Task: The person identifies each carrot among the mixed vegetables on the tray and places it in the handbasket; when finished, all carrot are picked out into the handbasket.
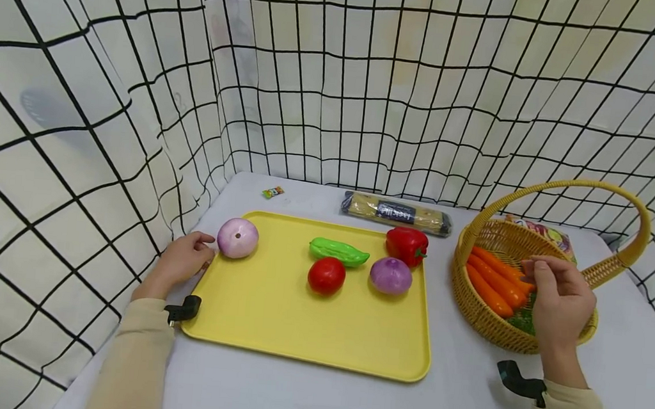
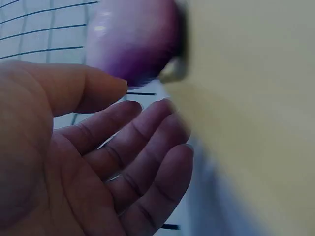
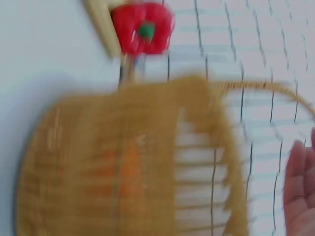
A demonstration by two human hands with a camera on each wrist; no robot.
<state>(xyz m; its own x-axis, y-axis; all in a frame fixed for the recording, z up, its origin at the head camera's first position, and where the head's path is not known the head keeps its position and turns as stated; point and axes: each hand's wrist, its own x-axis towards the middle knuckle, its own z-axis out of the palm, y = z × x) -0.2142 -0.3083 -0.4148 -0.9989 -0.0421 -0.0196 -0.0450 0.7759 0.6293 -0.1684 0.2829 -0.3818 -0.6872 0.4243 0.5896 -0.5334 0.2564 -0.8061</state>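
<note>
My left hand [image 1: 183,259] is at the left edge of the yellow tray [image 1: 306,331], fingers loosely bent and holding nothing. Beside its fingertips a pale purple onion [image 1: 238,238] rests on the tray's left corner; the left wrist view shows this onion [image 2: 133,42] just past the thumb. Over the wicker basket [image 1: 472,306] hovers my right hand [image 1: 563,303], fingers relaxed, with nothing visible in them. Several orange carrots [image 1: 494,282] lie in the basket, with something green under the hand, partly hidden. Motion blurs the basket [image 3: 78,147] in the right wrist view.
On the tray are a green pepper [image 1: 338,252], a tomato [image 1: 326,276], a red bell pepper [image 1: 406,245] and a second purple onion [image 1: 390,275]. Behind it lie a long clear package [image 1: 396,212] and a small wrapper [image 1: 273,192]. The basket's handle [image 1: 571,183] arches high. Black netting [image 1: 342,96] surrounds the table.
</note>
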